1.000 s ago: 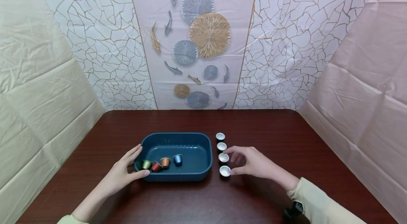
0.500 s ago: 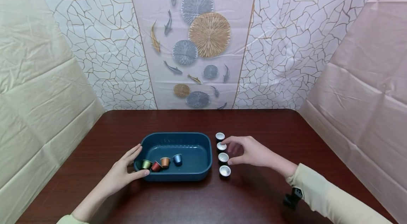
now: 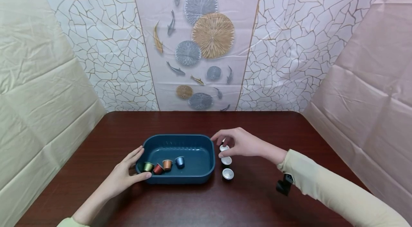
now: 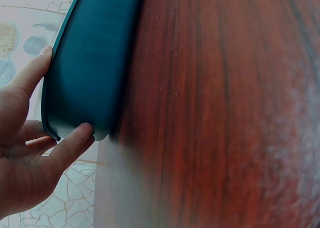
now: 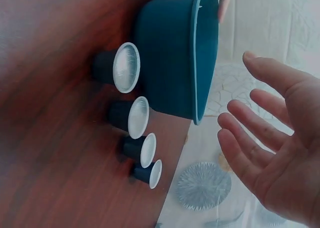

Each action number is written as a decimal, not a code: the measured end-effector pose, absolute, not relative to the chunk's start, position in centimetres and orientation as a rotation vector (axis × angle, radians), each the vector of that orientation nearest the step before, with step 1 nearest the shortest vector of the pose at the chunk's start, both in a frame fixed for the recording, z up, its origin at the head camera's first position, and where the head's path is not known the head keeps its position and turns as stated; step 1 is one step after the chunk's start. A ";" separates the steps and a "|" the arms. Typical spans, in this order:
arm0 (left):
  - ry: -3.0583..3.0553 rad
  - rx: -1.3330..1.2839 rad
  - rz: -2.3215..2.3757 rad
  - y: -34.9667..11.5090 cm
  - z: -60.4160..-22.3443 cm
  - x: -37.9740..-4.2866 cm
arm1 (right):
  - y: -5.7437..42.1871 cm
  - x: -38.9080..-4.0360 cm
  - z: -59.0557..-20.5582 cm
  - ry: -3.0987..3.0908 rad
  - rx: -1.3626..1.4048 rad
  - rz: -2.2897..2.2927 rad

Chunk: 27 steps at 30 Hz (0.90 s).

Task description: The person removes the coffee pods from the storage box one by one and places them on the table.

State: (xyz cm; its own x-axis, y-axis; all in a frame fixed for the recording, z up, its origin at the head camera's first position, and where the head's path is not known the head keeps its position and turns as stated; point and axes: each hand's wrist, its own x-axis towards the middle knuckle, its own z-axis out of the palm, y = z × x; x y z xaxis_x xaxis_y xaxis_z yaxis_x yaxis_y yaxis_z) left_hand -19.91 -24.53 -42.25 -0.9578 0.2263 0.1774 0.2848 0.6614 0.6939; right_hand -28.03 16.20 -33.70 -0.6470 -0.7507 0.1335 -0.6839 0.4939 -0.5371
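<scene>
At the left end of a dark blue-green bin (image 3: 180, 180), my left hand (image 3: 123, 173) rests with its thumb on the near rim and its fingers along the end. In the left wrist view those fingers touch the bin's outer wall (image 4: 87, 62). Inside the bin lie coffee capsules: a green one (image 3: 148, 166), a red one (image 3: 158, 169), an orange one (image 3: 167, 164) and a blue one (image 3: 180, 162). Right of it, several dark capsules with silver lids (image 5: 126, 67) stand in a row. My right hand (image 3: 238, 143), loosely spread and holding nothing, partly hides the far ones.
The dark red-brown wooden table (image 3: 180, 205) carries the bin and the row, which stands just off the bin's right wall. A patterned cloth (image 3: 209, 58) hangs behind the table's back edge, and plain cloths flank both sides. A small black device (image 3: 284, 184) sits at the right wrist.
My right hand has moved away from me along the row, from the nearest lids to the far end, and slightly left. The left hand, bin and capsules stay in place.
</scene>
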 end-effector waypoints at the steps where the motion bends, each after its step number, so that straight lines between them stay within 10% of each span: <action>1: -2.795 -0.429 -1.186 -24.5 -42.2 -19.9 | 15.8 -28.3 -33.5 2.600 -1.277 -0.846; 27: -2.806 -0.425 -1.176 -24.5 -42.1 -20.0 | 8.3 -32.1 -31.6 2.318 -1.436 -0.396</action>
